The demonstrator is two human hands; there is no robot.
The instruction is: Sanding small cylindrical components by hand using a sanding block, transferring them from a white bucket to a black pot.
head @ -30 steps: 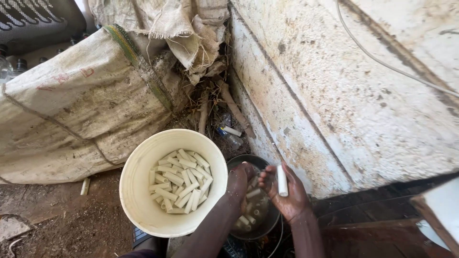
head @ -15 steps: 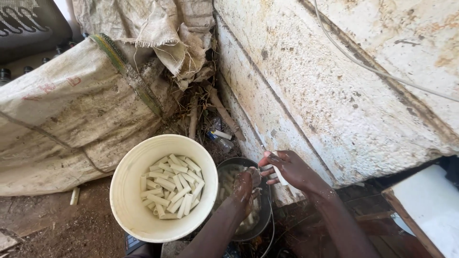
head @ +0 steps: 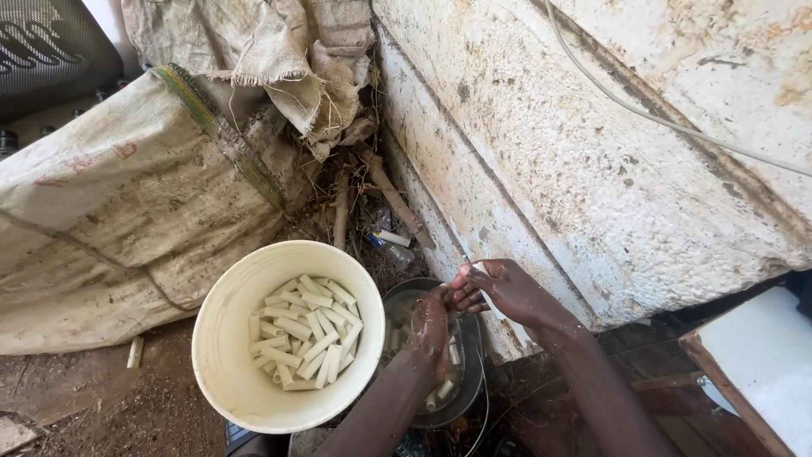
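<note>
Hands over dark bowl (head: 474, 398) | right hand (head: 507, 292) grips white stick (head: 479, 269); left hand (head: 430, 330) grip unclear | wet stick could slip beside bucket (head: 222, 338)

Both forearms reach forward; the left hand (head: 430, 328) hangs palm-down, fingers curled, touching the right hand's (head: 506, 290) fingertips.

Both hands work over a dark basin (head: 469, 398) wedged between a white bucket (head: 228, 355) at left and a rough plastered wall (head: 592, 169) at right (almost touching it); sacks (head: 127, 195) and debris (head: 372, 211) block the far side, leaving only the near side open.
</note>
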